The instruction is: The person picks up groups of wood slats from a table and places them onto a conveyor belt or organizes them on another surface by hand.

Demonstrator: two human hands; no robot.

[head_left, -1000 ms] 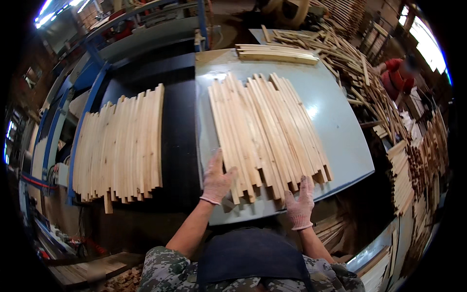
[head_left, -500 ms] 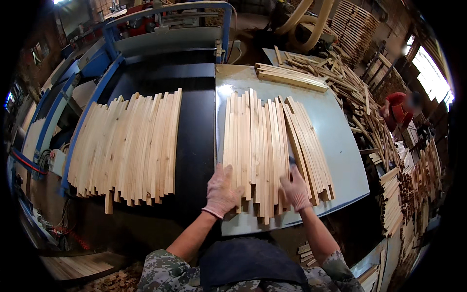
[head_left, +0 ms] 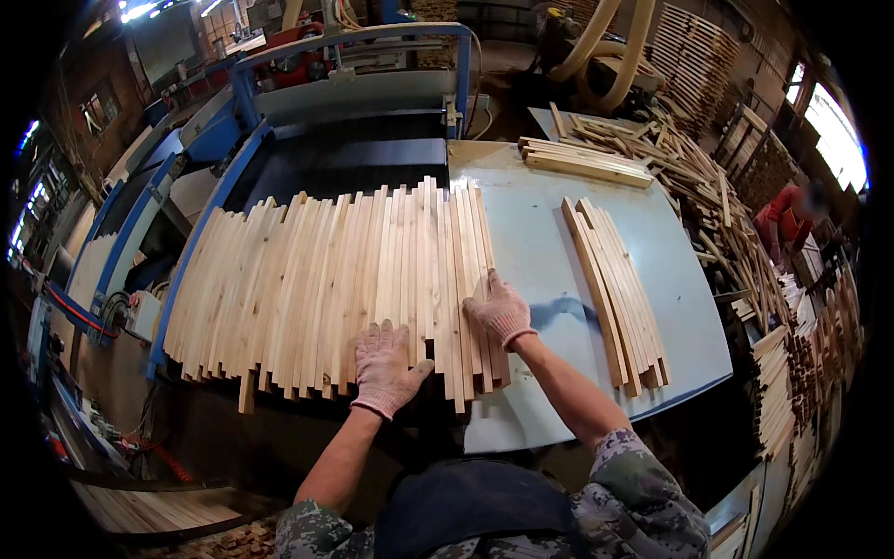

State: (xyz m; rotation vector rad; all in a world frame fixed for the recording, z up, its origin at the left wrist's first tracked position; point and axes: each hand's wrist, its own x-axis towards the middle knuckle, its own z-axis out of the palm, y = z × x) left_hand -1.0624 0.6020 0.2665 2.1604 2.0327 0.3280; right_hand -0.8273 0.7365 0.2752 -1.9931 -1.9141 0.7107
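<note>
A wide row of pale wooden strips (head_left: 279, 289) lies side by side across the black conveyor belt (head_left: 372, 154), its right part reaching the grey tabletop. On the near part of this row rests my left hand (head_left: 386, 366), gloved, palm down with fingers spread. My right hand (head_left: 501, 310), in a matching glove, is against the row's right edge, thumb apart from the fingers and lying over the strips. It presses on the outermost strips rather than wrapping round one. Farther right, a smaller bunch of strips (head_left: 615, 293) lies apart on the grey tabletop (head_left: 535, 224).
A short stack of strips (head_left: 587, 163) lies at the table's far edge. Beyond it spreads a loose heap of wood (head_left: 689, 172). A blue machine frame (head_left: 349, 37) spans the belt's far end. At right, a person in red (head_left: 787, 224) bends over more wood.
Both hands have moved left, pushing most of the right-hand strips off the tabletop against the row on the belt. The gap between them has closed; the smaller bunch stays behind.
</note>
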